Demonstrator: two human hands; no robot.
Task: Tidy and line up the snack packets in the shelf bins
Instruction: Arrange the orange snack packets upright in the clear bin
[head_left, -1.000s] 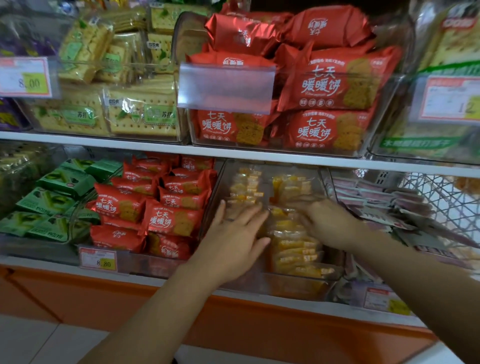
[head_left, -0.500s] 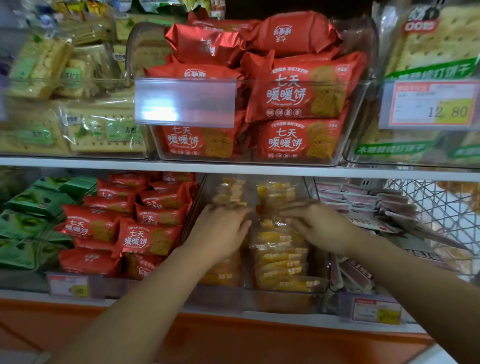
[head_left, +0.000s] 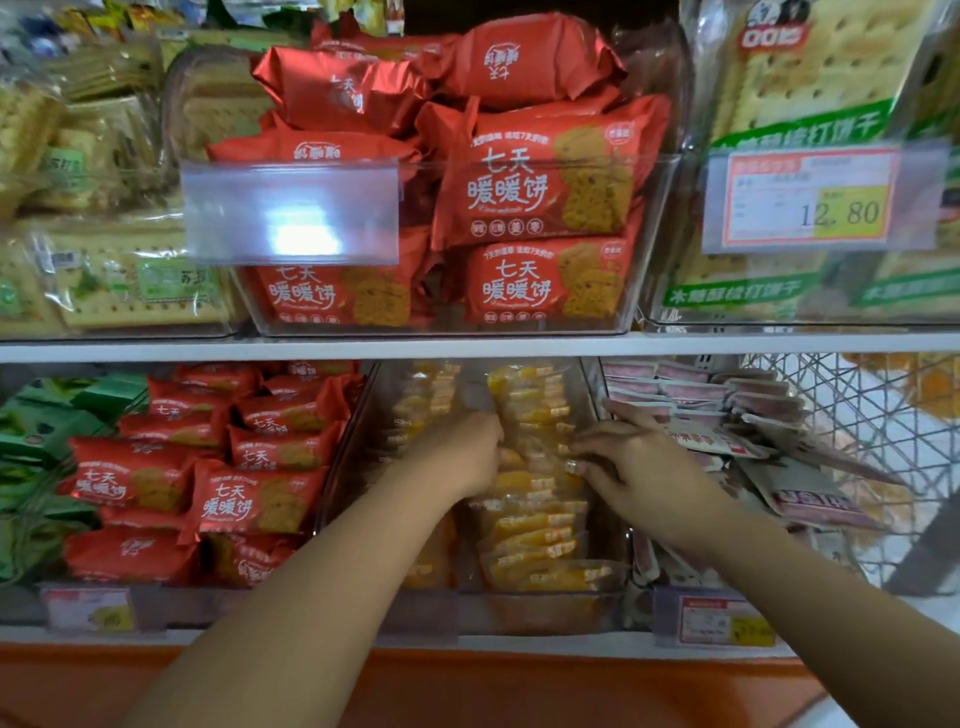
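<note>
Moved: left hand (head_left: 457, 452) shifted right, against the yellow packets (head_left: 530, 525) in the clear bin (head_left: 545, 610), lower centre.
Left grip: fingers curled, hold hidden.
Right grip: right hand (head_left: 641, 470) pinches a packet edge.
Risk: a sideways squeeze may topple the row.

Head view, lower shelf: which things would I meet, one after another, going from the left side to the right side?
green packets → red packets → yellow packets → pink packets → wire basket

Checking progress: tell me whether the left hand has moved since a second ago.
Yes. Against the clear bin, the left hand has gone slightly deeper, fingers now curled on the yellow packets.
</note>
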